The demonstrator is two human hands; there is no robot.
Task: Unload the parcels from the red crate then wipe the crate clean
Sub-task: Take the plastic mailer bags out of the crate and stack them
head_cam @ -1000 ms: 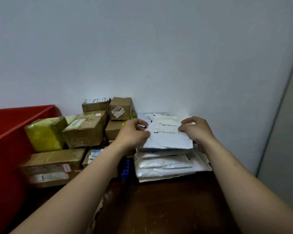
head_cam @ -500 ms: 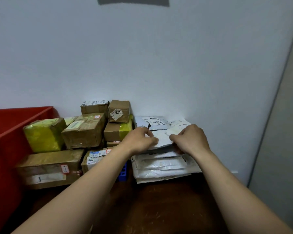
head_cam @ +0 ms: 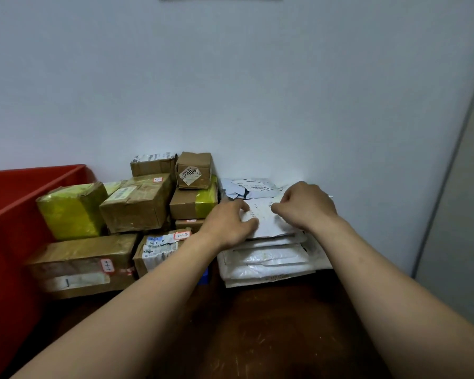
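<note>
Pale wall (head_cam: 230, 77) at the back, dark brown table (head_cam: 271, 324) below. Far left stands the red crate (head_cam: 17, 209) — its inside does not show. Beside it, taped boxes (head_cam: 137, 203) sit piled against the wall. Next comes the left hand (head_cam: 227, 225), fingers curled on the left edge of a white mailer bag (head_cam: 268, 224). The bag lies flat on a pile of white mailers (head_cam: 266, 261), its long side running left to right between both hands. The right hand (head_cam: 304, 206) pinches its far right part. The crate is well off to the left — nearer the left hand.
</note>
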